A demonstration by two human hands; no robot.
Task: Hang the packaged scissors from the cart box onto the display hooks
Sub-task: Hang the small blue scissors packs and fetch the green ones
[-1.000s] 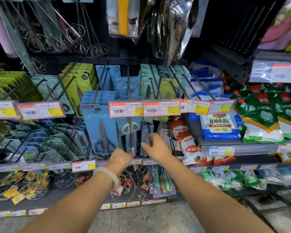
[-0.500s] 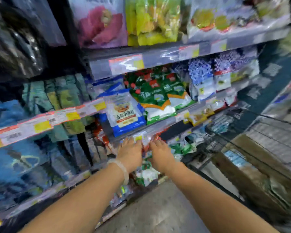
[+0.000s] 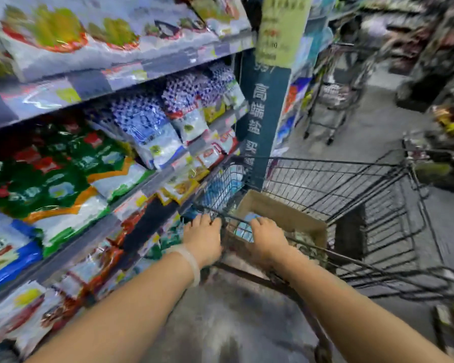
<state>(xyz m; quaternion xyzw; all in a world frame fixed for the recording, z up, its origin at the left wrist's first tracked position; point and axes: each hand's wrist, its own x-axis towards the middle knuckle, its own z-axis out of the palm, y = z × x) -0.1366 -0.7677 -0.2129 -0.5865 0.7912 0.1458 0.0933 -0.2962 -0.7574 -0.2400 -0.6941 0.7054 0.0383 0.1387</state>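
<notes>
A brown cardboard box (image 3: pixel 286 216) sits in the near corner of a black wire shopping cart (image 3: pixel 351 184). Light blue scissors packages (image 3: pixel 247 227) show inside the box, blurred. My right hand (image 3: pixel 266 238) reaches over the cart's near rim into the box, its fingers straight and just above the blue packages. My left hand (image 3: pixel 203 239), with a pale bracelet at the wrist, stretches toward the cart's left corner, fingertips at the rim wire. Neither hand holds anything. The display hooks are out of view.
Shelves (image 3: pixel 142 74) packed with bagged goods run along the left, close to the cart. A dark blue pillar sign (image 3: pixel 262 113) stands behind the cart. A second cart (image 3: pixel 333 95) stands farther down the grey aisle floor (image 3: pixel 378 121).
The view swung right, away from the scissors hooks, to the cart. Both hands left the hook display and moved down to the cart box.
</notes>
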